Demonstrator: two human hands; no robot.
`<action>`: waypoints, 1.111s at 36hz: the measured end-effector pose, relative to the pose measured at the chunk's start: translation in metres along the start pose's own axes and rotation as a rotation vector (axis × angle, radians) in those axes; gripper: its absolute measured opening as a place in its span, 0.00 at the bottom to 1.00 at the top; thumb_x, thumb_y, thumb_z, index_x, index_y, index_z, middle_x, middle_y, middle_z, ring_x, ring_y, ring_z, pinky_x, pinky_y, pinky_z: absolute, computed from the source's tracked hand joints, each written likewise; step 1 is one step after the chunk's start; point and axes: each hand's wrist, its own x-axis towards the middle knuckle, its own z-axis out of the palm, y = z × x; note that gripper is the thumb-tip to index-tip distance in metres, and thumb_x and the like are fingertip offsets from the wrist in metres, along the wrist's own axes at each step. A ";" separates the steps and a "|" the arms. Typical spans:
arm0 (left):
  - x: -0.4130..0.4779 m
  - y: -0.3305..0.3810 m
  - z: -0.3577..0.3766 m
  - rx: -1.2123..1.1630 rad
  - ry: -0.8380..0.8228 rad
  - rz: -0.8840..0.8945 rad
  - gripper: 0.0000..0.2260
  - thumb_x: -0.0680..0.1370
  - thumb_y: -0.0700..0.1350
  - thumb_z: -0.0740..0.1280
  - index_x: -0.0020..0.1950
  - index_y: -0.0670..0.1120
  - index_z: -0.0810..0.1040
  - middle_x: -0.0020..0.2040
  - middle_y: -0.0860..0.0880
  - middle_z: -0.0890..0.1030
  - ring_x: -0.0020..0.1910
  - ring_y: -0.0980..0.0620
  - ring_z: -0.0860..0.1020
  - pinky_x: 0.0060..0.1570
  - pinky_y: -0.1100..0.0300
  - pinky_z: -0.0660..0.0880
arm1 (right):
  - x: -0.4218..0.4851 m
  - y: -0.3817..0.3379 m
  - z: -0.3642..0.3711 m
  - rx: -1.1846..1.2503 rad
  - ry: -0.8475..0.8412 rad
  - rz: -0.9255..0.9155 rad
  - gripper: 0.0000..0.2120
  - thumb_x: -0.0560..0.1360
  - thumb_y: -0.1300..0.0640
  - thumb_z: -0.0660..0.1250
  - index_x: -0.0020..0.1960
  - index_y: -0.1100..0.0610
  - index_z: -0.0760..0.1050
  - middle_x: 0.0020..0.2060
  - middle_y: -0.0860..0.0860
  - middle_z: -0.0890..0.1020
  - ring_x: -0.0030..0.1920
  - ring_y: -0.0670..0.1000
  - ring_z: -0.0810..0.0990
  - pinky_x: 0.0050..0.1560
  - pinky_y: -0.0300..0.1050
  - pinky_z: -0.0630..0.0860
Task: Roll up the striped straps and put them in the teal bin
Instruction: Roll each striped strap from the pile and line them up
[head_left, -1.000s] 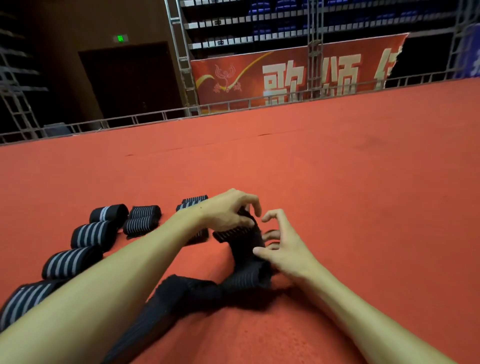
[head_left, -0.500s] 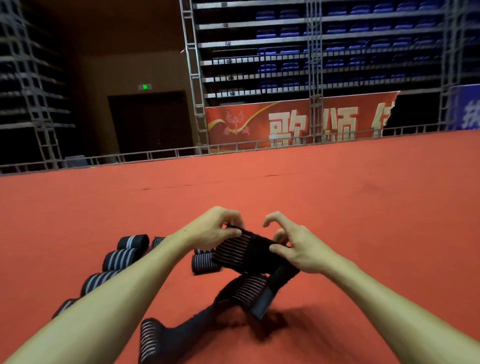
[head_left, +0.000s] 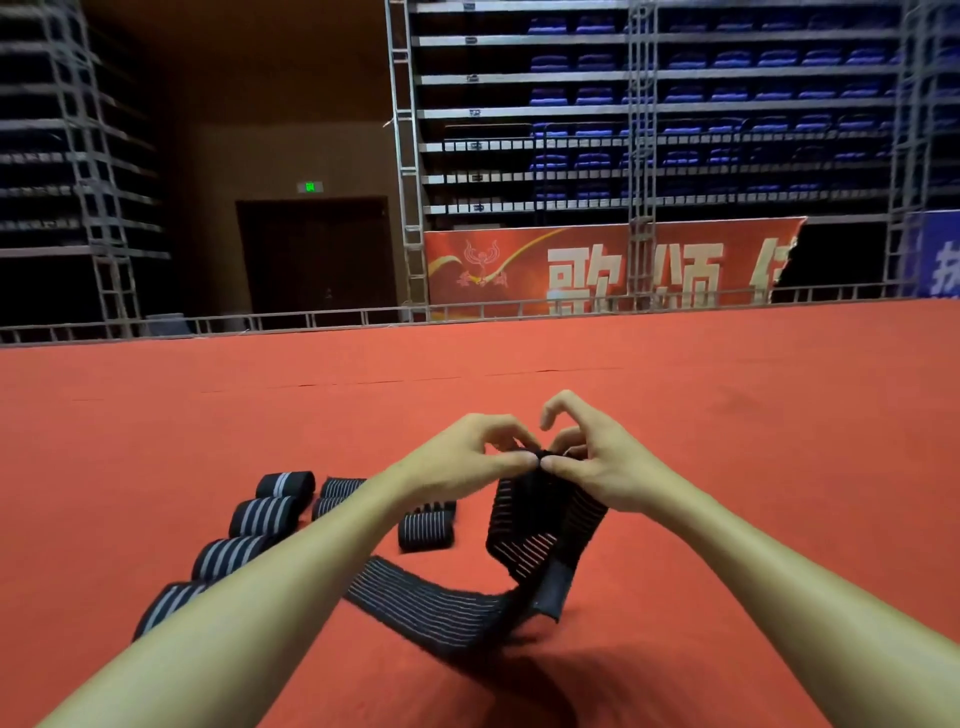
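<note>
Strap (head_left: 545, 525) first: where is it, and who has it?

Both hands have it. The left hand (head_left: 462, 457) and right hand (head_left: 602, 462) meet mid-view, each with thumb and forefinger pinched on the strap's top end. The fingers (head_left: 519, 460) are clenched on the fabric, tips nearly touching.

And the rest of it?

It hangs from that pinch toward 6 o'clock, folds where it meets the red floor (head_left: 727, 467), then trails flat toward 8 o'clock. So the long axis runs from the fingers back toward the person, not sideways. A plain black tab (head_left: 553, 592) sticks out at the fold.

Which hand is nearer the loose length?

The left, I'd judge — the tail passes behind the left forearm. The pinched end itself sits between the two hands, no nearer to either.

So rolling starts at the top?

It looks that way: turn the end over on itself and wind down along the hanging length. Slack at the fold may skew the roll.

And the bin?

It's not in view. The rolled straps (head_left: 265, 514) lie in a row on the floor at 8 to 9 o'clock of the hands — well apart from the pinch, with one roll (head_left: 426, 530) near the left wrist.
</note>
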 end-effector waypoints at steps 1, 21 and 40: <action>-0.001 0.004 0.000 -0.018 0.014 -0.021 0.06 0.78 0.45 0.70 0.55 0.49 0.81 0.49 0.52 0.83 0.46 0.61 0.78 0.49 0.70 0.73 | 0.000 -0.001 0.000 0.007 -0.004 -0.006 0.19 0.75 0.63 0.68 0.46 0.41 0.65 0.31 0.43 0.77 0.34 0.46 0.71 0.42 0.52 0.73; -0.027 -0.006 -0.001 -0.045 -0.069 -0.129 0.06 0.77 0.45 0.70 0.53 0.49 0.76 0.46 0.52 0.80 0.45 0.53 0.78 0.47 0.58 0.75 | -0.016 -0.004 0.015 0.047 -0.060 -0.052 0.18 0.75 0.62 0.69 0.48 0.42 0.64 0.35 0.47 0.76 0.34 0.48 0.69 0.37 0.44 0.68; -0.034 -0.012 -0.015 -0.297 0.029 -0.234 0.04 0.79 0.42 0.68 0.45 0.44 0.77 0.42 0.49 0.79 0.40 0.54 0.78 0.41 0.60 0.75 | -0.026 0.001 0.014 0.242 0.087 -0.073 0.12 0.72 0.64 0.75 0.45 0.54 0.72 0.34 0.51 0.78 0.34 0.48 0.73 0.35 0.46 0.72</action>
